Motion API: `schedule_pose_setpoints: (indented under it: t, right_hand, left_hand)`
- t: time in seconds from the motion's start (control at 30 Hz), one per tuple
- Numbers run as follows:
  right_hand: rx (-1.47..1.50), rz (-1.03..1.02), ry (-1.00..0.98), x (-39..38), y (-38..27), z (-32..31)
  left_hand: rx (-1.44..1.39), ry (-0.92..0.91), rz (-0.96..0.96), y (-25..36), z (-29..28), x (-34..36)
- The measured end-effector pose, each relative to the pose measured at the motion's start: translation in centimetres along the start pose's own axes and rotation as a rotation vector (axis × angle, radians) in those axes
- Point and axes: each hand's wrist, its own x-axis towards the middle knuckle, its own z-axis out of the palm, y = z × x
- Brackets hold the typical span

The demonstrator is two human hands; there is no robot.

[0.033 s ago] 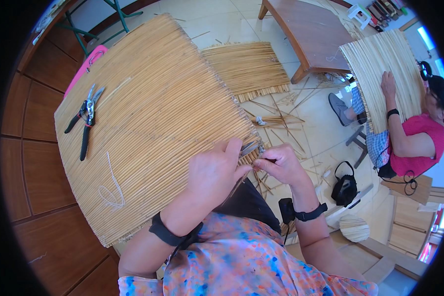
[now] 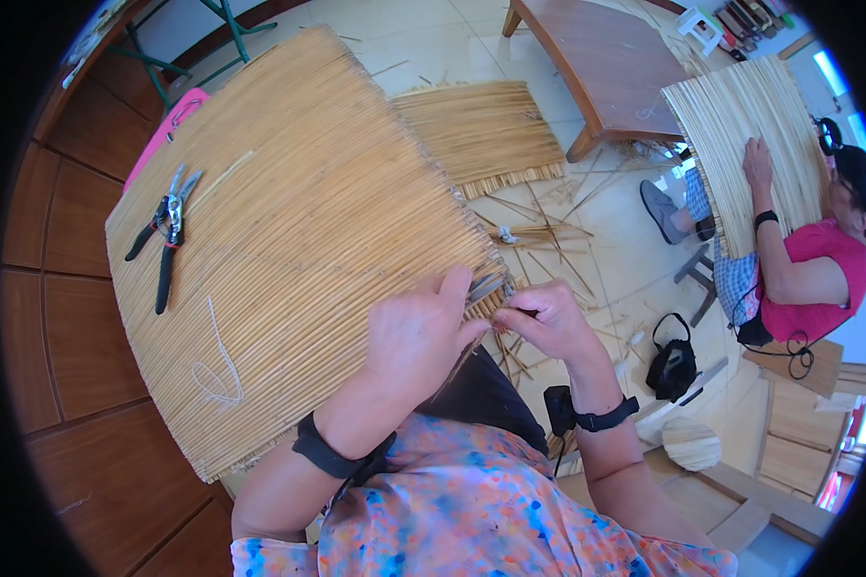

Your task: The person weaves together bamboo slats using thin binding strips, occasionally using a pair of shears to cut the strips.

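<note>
- Thumbs of the left hand [image 2: 416, 332] and right hand [image 2: 548, 322] are nearly meeting at the near right edge of a large reed mat [image 2: 289, 212], which is spreading in front of the person.
- The left hand is lying back-upward over the mat; whether it is gripping anything, I cannot tell.
- The right hand is pinching thumb to forefinger; anything between them is too small to make out.
- A shiny grey piece [image 2: 488, 286] is showing just beside the left forefinger, its kind unclear.
- Pruning shears [image 2: 171, 231] with dark handles are lying on the mat's left part, blades parting; a white thread [image 2: 226, 370] is curling nearer the person.
- Beyond the mat, a smaller reed mat [image 2: 496, 135] is lying on the tiled floor [image 2: 614, 288], loose stalks [image 2: 575, 260] scattering near it.
- A black bag [image 2: 672, 367] is sitting farther right.
- At far right, a seated co-worker [image 2: 808, 269] is resting a hand on a paler mat [image 2: 746, 144].
</note>
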Motion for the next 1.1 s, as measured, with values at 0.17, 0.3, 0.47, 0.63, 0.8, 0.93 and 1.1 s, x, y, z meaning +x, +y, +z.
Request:
schedule_pose_setpoints:
  t: [0.17,0.3,0.47,0.63,0.8,0.93,1.1]
  right_hand:
    - [-0.237,0.092,0.074,-0.9,-1.5,1.0]
    - [0.151,0.325,0.080,-1.8,-1.6,1.1]
    - [0.952,0.621,0.069,-2.5,-0.9,1.1]
    - [0.393,0.535,-0.064,-1.8,-1.3,-0.1]
    - [0.211,0.516,-0.114,-1.1,-2.4,-0.5]
    - [0.216,0.495,0.208,-0.2,-2.5,1.1]
    - [0.300,0.519,0.277,-1.3,-2.3,0.9]
  left_hand:
    - [0.063,-0.045,-0.125,0.5,0.5,0.2]
    - [0.064,-0.015,-0.148,0.8,0.4,0.2]
    - [0.042,0.002,-0.135,1.0,0.4,0.1]
    - [0.051,-0.011,-0.145,0.8,0.6,-0.1]
    - [0.040,-0.012,-0.132,0.8,0.4,-0.1]
    - [0.026,-0.048,-0.139,0.8,0.1,0.0]
    - [0.030,-0.019,-0.132,0.7,0.4,-0.1]
